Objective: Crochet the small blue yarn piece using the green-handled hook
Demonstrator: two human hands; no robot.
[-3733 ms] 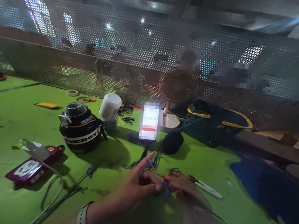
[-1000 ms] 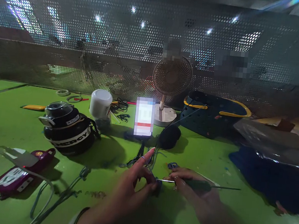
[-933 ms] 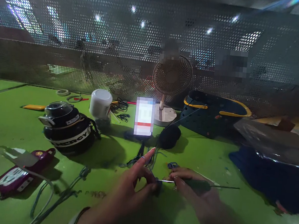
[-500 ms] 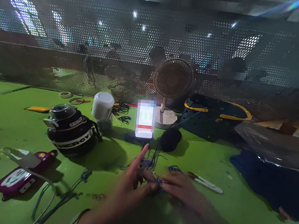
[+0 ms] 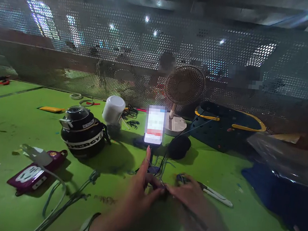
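My left hand (image 5: 138, 194) rests on the green table (image 5: 11, 127) with its forefinger raised and thumb pinched against the other fingers on a small dark crochet piece (image 5: 166, 193). Blue yarn (image 5: 156, 166) runs from it toward a dark yarn ball (image 5: 178, 147). My right hand (image 5: 190, 195) meets the left one, fingers closed on a thin hook I can barely make out; it is blurred.
A lit phone (image 5: 155, 125) stands behind the hands, with a desk fan (image 5: 182, 93), white cup (image 5: 113, 109), black jug (image 5: 83, 132) and dark basket (image 5: 223, 126). A purple power strip (image 5: 35, 171) with cords lies left; white-handled scissors (image 5: 214, 194) lie right.
My right hand has drawn in to the left hand, and the long hook that stuck out to the right no longer shows. The view has shifted slightly.
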